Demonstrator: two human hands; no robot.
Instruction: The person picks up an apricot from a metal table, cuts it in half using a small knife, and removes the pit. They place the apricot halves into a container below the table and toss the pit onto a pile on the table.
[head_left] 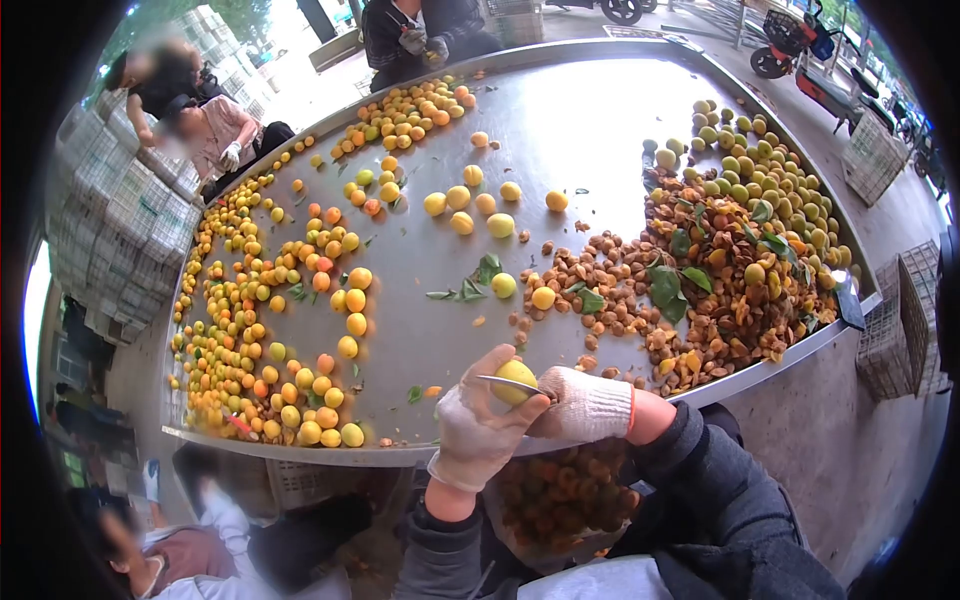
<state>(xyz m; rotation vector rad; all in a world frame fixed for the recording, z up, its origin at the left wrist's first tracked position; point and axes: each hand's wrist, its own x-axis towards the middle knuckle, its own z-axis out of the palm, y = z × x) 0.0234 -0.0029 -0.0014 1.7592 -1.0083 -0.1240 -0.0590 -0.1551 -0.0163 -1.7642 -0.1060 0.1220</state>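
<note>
My left hand [473, 425], in a thin whitish glove, has its fingers wrapped round a yellow-green apricot [520, 371] over the table's near edge. My right hand [587, 403], in a white knitted glove, is closed on a small knife [508, 383], its thin blade lying across the apricot. The knife's handle is hidden in the glove. Just beyond my hands, brown apricot stones [605, 295] are strewn over the metal table [430, 350]. Below the edge, under my wrists, is a container with apricot halves [565, 495] in it.
Whole apricots [240, 330] cover the table's left side. To the right lie a heap of scraps, stones and leaves [735, 280] and greener apricots [770, 170]. A dark flat object [850, 303] rests on the right rim. Crates [890, 330] stand beyond. Other people [425, 35] sit round the table.
</note>
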